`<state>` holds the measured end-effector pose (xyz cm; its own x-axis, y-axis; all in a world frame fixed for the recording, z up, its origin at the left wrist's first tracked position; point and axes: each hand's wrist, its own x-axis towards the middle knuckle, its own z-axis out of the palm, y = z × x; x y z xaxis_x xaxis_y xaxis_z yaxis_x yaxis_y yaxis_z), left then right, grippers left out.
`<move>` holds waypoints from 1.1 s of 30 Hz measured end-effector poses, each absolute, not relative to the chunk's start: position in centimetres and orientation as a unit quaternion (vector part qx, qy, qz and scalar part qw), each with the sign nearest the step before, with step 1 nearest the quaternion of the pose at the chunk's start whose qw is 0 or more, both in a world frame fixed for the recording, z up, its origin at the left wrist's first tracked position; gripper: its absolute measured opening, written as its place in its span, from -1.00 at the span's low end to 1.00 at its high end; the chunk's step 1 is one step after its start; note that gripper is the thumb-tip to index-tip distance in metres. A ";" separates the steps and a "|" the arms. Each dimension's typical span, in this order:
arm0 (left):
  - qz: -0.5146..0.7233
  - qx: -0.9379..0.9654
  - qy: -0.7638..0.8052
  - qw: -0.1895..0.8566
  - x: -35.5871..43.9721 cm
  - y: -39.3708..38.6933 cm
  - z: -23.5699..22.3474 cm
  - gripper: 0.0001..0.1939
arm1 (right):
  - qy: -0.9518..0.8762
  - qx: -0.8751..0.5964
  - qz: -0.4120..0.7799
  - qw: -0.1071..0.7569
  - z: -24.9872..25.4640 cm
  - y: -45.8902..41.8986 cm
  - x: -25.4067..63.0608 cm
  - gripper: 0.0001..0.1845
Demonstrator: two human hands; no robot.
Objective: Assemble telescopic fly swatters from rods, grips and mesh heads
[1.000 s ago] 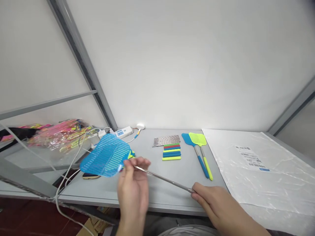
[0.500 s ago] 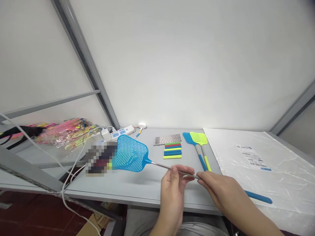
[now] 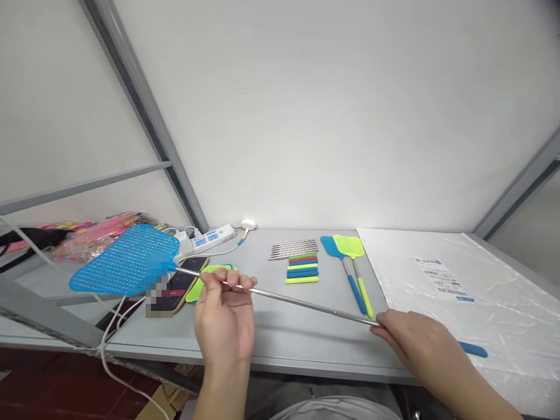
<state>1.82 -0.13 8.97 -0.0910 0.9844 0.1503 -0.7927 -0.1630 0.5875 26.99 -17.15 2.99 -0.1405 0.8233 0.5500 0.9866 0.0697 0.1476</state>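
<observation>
Head view: a blue swatter (image 3: 125, 262) is above the desk (image 3: 277, 350), the left hand (image 3: 225, 318) in a narrow grip around its rod (image 3: 297, 301), the right hand (image 3: 422, 341) holding the rod's far end.

Gap beside grips (image 3: 301, 273), behind shaft (image 3: 301, 303)

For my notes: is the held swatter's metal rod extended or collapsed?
Extended: the rod shows long bare metal between left hand and right hand, far longer than on the lime-handled swatter lying nearby.
</observation>
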 end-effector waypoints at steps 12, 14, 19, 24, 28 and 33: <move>0.600 0.364 0.201 0.683 8.1 -3.8 5.6 -0.70 | -0.709 -0.640 -0.236 0.179 3.4 -14.0 24.5 -0.71; 0.670 0.326 0.190 0.639 6.5 -1.9 6.7 -0.71 | -0.698 -0.651 -0.240 0.179 3.0 -14.7 25.3 -0.70; 0.673 0.322 0.189 0.639 4.1 1.0 8.5 -0.71 | -0.693 -0.649 -0.263 0.174 2.2 -17.2 28.0 -0.71; 0.722 0.236 0.173 0.627 3.0 3.0 9.3 -0.68 | -0.657 -0.676 -0.295 0.155 3.0 -18.8 30.1 -0.60; 0.675 0.255 0.173 0.670 4.3 2.2 8.5 -0.69 | -0.648 -0.692 -0.287 0.136 3.5 -18.7 30.5 -0.62; 0.611 0.302 0.195 0.706 6.4 -0.4 6.6 -0.71 | -0.653 -0.684 -0.300 0.126 3.0 -17.8 29.4 -0.65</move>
<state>6.42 -0.35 6.59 0.1781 0.9795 0.0939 -0.7440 0.0716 0.6643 29.40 -17.85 2.98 -0.0326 0.8168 0.5760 0.9687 -0.1160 0.2194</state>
